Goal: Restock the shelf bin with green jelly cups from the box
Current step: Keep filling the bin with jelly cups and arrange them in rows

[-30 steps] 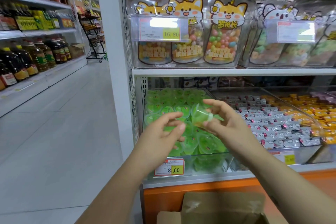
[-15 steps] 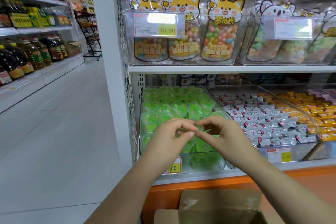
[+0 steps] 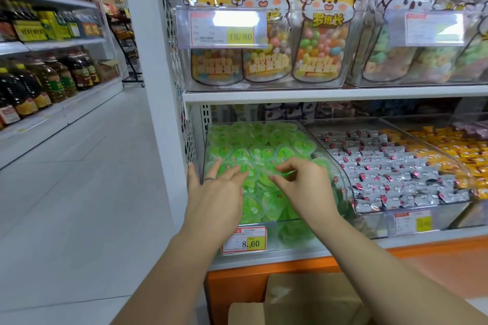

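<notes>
A clear shelf bin (image 3: pixel 333 166) on the lower shelf is heaped with green heart-shaped jelly cups (image 3: pixel 264 145). My left hand (image 3: pixel 219 190) hovers over the front left of the heap, fingers spread, holding nothing. My right hand (image 3: pixel 306 185) is over the middle of the heap, thumb and forefinger pinching the rim of one green jelly cup (image 3: pixel 284 173) that lies low on the pile. The open cardboard box (image 3: pixel 303 298) sits below the shelf at the bottom edge of the view; its inside is hidden.
A price tag (image 3: pixel 244 240) reading 8.60 hangs on the bin front. To the right are bins of grey wrapped sweets (image 3: pixel 383 174) and yellow sweets (image 3: pixel 454 150). Candy bags (image 3: pixel 319 34) fill the shelf above. An aisle floor (image 3: pixel 79 179) runs left, past oil bottles (image 3: pixel 39 84).
My right hand has brought the cup down from mid-air onto the heap. My left hand let go of the pinch, spread its fingers and moved left over the bin.
</notes>
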